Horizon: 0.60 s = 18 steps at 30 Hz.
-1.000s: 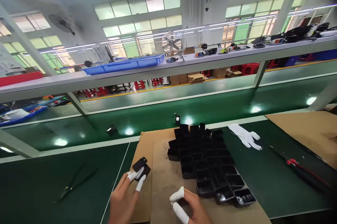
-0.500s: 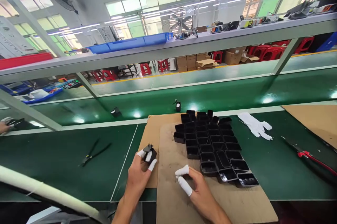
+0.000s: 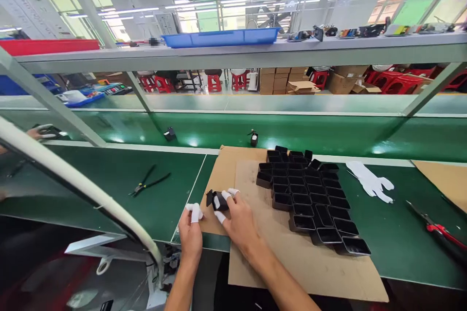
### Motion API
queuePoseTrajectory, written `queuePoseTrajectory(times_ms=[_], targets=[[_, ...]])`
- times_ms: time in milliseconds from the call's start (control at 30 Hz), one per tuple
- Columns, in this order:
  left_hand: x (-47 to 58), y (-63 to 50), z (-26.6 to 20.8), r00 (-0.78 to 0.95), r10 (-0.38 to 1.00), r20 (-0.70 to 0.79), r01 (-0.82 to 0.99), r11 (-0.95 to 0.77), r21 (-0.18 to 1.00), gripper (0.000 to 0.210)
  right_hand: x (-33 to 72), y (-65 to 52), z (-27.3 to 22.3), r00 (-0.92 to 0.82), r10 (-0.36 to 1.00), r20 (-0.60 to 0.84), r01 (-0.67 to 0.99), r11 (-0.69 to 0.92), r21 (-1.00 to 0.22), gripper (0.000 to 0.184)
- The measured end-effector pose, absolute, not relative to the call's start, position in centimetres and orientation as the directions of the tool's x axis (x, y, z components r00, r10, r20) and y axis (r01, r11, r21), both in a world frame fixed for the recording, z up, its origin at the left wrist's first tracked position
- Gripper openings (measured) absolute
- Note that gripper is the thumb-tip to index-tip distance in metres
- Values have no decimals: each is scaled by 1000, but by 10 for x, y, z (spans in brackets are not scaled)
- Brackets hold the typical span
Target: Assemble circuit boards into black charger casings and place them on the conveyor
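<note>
My right hand (image 3: pixel 239 218) wears white finger cots and grips a small black power adapter case (image 3: pixel 221 201). The case is tipped sideways; a white patch shows on it, and its black plug end (image 3: pixel 209 198) stands at the left. Just left of it, my left hand (image 3: pixel 191 223), also in finger cots, has thumb and fingers pressed together, apart from the case. Whether anything small is between them is hidden. On the cardboard sheet (image 3: pixel 251 252) to the right stand rows of open black cases (image 3: pixel 302 224).
Black-handled pliers (image 3: pixel 140 187) lie on the green bench at left. To the right are a white glove (image 3: pixel 370 182) and red-handled pliers (image 3: pixel 436 228). Two small black units (image 3: pixel 254 138) sit on the green belt behind. A pale hose (image 3: pixel 91 199) crosses the left foreground. Another person's hand (image 3: pixel 38 132) shows at far left.
The adapter case has passed from my left hand to my right, tipping from upright to sideways. My right hand has moved left, and my left hand has let go. The view has shifted.
</note>
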<state>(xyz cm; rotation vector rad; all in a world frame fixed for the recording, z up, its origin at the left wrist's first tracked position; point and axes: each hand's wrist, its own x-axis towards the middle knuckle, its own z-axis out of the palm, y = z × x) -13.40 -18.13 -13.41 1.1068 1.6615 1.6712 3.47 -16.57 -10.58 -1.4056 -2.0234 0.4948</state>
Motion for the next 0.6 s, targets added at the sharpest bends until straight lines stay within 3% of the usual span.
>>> queuePoseTrajectory(times_ms=[100,267,367,600], targets=[[-138,-183,-140,-550,822,146,85,-119,989,50,27,-161,-117,-250,923,294,720,380,-581,28],[-142,-189,-146,-580,811,74,6,-86,996,55,19,-160,-118,-225,910,348,758,388,-524,19],[-142,-193,-146,-597,801,38,-1,-49,999,60,8,-155,-119,-184,905,383,786,370,-495,24],[-141,-197,-130,-561,827,36,21,-29,999,61,3,-135,-120,-121,878,464,769,378,-515,17]])
